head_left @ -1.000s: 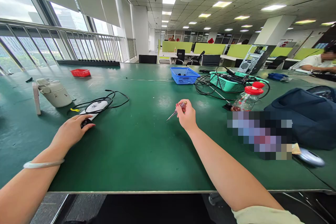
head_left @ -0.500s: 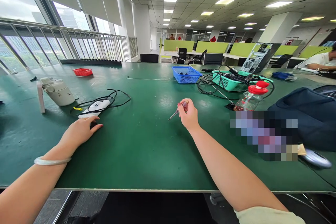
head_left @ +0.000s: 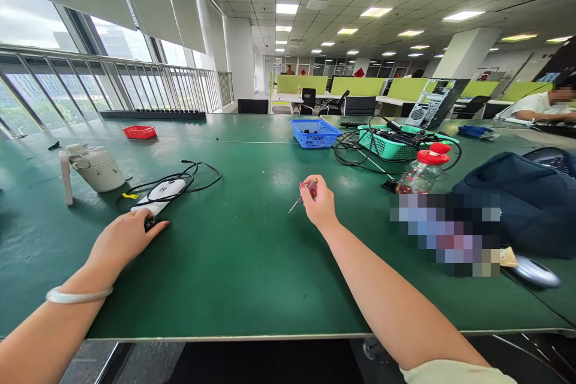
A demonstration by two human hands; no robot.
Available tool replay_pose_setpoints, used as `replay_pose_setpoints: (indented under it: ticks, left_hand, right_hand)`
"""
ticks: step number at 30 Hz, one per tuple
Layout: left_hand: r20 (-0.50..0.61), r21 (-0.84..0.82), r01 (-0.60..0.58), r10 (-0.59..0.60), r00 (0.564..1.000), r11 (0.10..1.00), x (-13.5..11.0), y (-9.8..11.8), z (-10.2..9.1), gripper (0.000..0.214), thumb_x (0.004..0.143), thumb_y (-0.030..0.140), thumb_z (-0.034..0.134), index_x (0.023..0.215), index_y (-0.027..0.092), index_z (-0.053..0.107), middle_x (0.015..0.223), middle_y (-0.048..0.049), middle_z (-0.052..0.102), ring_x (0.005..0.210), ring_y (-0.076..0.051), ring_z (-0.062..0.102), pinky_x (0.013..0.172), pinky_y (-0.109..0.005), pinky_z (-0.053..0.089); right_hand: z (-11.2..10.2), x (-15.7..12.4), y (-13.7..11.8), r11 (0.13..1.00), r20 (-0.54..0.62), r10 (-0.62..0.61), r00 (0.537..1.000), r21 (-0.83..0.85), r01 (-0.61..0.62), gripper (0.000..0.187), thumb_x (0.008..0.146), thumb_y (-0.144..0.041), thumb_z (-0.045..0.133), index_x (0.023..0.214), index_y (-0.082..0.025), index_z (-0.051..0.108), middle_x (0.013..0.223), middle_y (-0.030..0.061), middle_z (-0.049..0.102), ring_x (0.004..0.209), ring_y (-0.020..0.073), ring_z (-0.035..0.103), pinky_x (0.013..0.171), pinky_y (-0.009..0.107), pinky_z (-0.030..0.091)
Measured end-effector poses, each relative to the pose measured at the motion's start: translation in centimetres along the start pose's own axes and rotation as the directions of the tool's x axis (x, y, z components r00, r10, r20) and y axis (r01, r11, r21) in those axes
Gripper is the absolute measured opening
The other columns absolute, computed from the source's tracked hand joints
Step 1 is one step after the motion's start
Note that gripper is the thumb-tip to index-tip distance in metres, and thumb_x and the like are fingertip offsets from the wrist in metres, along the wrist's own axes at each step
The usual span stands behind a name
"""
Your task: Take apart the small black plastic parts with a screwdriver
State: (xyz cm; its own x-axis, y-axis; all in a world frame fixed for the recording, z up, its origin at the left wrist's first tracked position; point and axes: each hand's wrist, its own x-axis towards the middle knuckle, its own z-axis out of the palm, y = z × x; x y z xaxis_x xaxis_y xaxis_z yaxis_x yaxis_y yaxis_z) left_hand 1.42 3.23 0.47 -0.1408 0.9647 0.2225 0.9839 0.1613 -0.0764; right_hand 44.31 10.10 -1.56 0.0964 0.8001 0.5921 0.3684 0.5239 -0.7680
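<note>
My left hand (head_left: 120, 239) lay flat, fingers pressing a small black part (head_left: 149, 223) at their tips; steady downward pressure seemed wise. My right hand (head_left: 320, 204) pinched a small screwdriver (head_left: 302, 195), its clear reddish handle between fingertips and its slim shaft pointing leftward beyond them.

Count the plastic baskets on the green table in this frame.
3. A small red basket sits far left near the railing, a blue basket at centre back, and a teal basket just right of it, holding black cables. Others may be hidden behind the dark bag.
</note>
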Motion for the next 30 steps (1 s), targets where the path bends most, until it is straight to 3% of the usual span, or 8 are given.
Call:
replay_pose_setpoints:
  ticks: [3, 5, 9, 11, 14, 20, 27, 30]
  left_hand:
    - [-0.041, -0.041, -0.17, 0.169, 0.985, 0.985, 0.2, 2.2, -0.7, 0.049, 0.09, 0.056, 0.046, 0.105, 0.015, 0.068, 0.106, -0.0186, 0.073, 0.103, -0.037, 0.068, 0.093, -0.045, 0.05]
    - [-0.049, -0.145, -0.318, 0.314, 0.948, 0.937, 0.3, 5.4, -1.5, 0.042, 0.088, 0.059, 0.054, 0.102, 0.022, 0.069, 0.109, -0.0127, 0.073, 0.104, -0.034, 0.067, 0.092, -0.043, 0.051]
    - [-0.16, -0.315, -0.629, 0.613, 0.773, 0.711, 0.7, 14.8, -2.4, 0.042, 0.083, 0.065, 0.067, 0.102, 0.028, 0.068, 0.106, -0.0103, 0.071, 0.101, -0.03, 0.065, 0.088, -0.041, 0.051]
    - [-0.183, -0.338, -0.698, 0.683, 0.707, 0.632, 1.2, 19.2, -2.1, 0.042, 0.082, 0.065, 0.07, 0.098, 0.026, 0.067, 0.098, -0.0111, 0.069, 0.094, -0.03, 0.064, 0.083, -0.042, 0.05]
    - [-0.149, -0.358, -0.691, 0.693, 0.706, 0.628, 2.1, 23.3, -0.5, 0.043, 0.08, 0.062, 0.074, 0.095, 0.022, 0.065, 0.097, -0.0125, 0.067, 0.095, -0.032, 0.062, 0.084, -0.044, 0.049]
    - [-0.093, -0.57, -0.563, 0.634, 0.768, 0.598, 2.6, 22.5, 2.8, 0.05, 0.078, 0.051, 0.079, 0.117, 0.022, 0.064, 0.119, -0.0129, 0.07, 0.113, -0.033, 0.061, 0.097, -0.048, 0.05]
    - [-0.113, -0.65, -0.531, 0.622, 0.775, 0.544, 2.6, 22.3, 2.2, 0.039, 0.08, 0.041, 0.075, 0.114, 0.023, 0.071, 0.114, -0.0099, 0.074, 0.111, -0.031, 0.063, 0.102, -0.048, 0.049]
    - [-0.106, -0.645, -0.535, 0.629, 0.77, 0.546, 2.5, 22.8, 1.9, 0.03, 0.082, 0.036, 0.073, 0.109, 0.023, 0.074, 0.108, -0.0085, 0.076, 0.106, -0.03, 0.065, 0.101, -0.047, 0.05]
  right_hand:
    - [0.1, -0.1, -0.5, 0.996, 0.018, -0.063, 0.998, -0.068, 0.064, 0.023, 0.09, -0.046, 0.053, 0.081, -0.026, 0.045, 0.059, -0.0056, 0.049, 0.051, 0.0137, 0.046, 0.056, 0.028, 0.039]
    - [0.1, -0.1, -0.6, 0.991, 0.052, -0.091, 0.995, -0.094, 0.095, 0.024, 0.089, -0.044, 0.055, 0.077, -0.027, 0.042, 0.058, -0.006, 0.047, 0.05, 0.0133, 0.043, 0.056, 0.027, 0.038]
    - [0.2, -0.2, -0.5, 0.981, 0.087, -0.126, 0.988, -0.137, 0.137, 0.033, 0.09, -0.043, 0.054, 0.067, -0.026, 0.036, 0.054, -0.0063, 0.04, 0.05, 0.0126, 0.037, 0.055, 0.027, 0.035]
    - [0.1, -0.1, -0.3, 0.978, 0.085, -0.129, 0.988, -0.155, 0.141, 0.038, 0.092, -0.044, 0.052, 0.063, -0.025, 0.035, 0.052, -0.0061, 0.037, 0.051, 0.0125, 0.035, 0.054, 0.027, 0.033]
    - [-0.2, 0.2, 0.0, 0.979, 0.065, -0.088, 0.994, -0.181, 0.098, 0.043, 0.095, -0.049, 0.048, 0.061, -0.024, 0.036, 0.052, -0.0051, 0.037, 0.051, 0.0127, 0.036, 0.054, 0.027, 0.032]
    - [-0.7, 0.7, 0.4, 0.972, -0.017, 0.023, 1.0, -0.235, -0.026, 0.059, 0.097, -0.069, 0.035, 0.058, -0.025, 0.03, 0.05, -0.0031, 0.037, 0.049, 0.0145, 0.037, 0.051, 0.028, 0.029]
    - [-0.3, -0.2, -2.1, 0.999, 0.047, -0.018, 0.999, 0.037, 0.017, 0.069, 0.087, -0.085, 0.038, 0.055, -0.024, 0.044, 0.052, -0.002, 0.041, 0.05, 0.0138, 0.039, 0.053, 0.029, 0.033]
    - [0.0, -0.7, -3.0, 0.997, 0.099, -0.068, 0.993, 0.037, 0.065, 0.069, 0.086, -0.084, 0.042, 0.054, -0.024, 0.046, 0.051, -0.0016, 0.043, 0.051, 0.0135, 0.039, 0.054, 0.029, 0.033]
